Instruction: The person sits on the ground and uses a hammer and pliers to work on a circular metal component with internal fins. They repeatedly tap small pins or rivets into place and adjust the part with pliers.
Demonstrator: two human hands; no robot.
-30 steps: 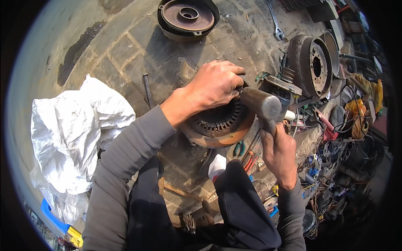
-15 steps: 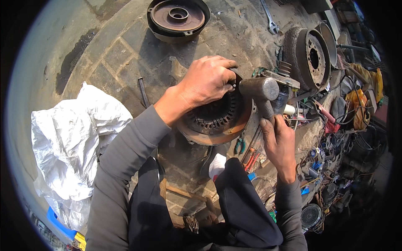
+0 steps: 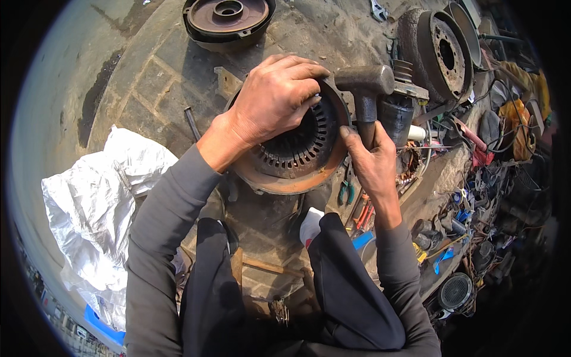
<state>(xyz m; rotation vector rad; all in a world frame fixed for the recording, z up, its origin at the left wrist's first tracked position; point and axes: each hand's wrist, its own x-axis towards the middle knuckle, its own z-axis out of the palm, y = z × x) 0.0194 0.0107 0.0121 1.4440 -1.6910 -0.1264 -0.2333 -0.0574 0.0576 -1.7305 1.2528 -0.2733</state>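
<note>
A round rusty housing (image 3: pixel 278 184) with a slotted inner ring lies on the ground ahead of my knees. My left hand (image 3: pixel 275 98) is closed over its upper left part, fingers bent at the far side; whatever it pinches is mostly hidden. My right hand (image 3: pixel 375 166) grips the handle of a heavy steel hammer (image 3: pixel 363 80) beside the housing's right side, the head level with my left fingertips and just right of them. A metal cylinder with a pulley (image 3: pixel 397 116) stands right of the hammer. Green-handled pliers (image 3: pixel 346 190) lie below the housing.
Another round housing (image 3: pixel 229 18) is at the top. A wheel rim and drum (image 3: pixel 446 56) stand upper right, with cluttered tools, wires and rags (image 3: pixel 514 125) down the right. A white sack (image 3: pixel 89 214) lies left, near a metal bar (image 3: pixel 191 124). A wrench (image 3: pixel 378 9) lies far off.
My hands and most surroundings sit higher in the picture, the view having shifted. The hammer has swung more upright, its head now farther from me relative to my right hand, which still grips it.
</note>
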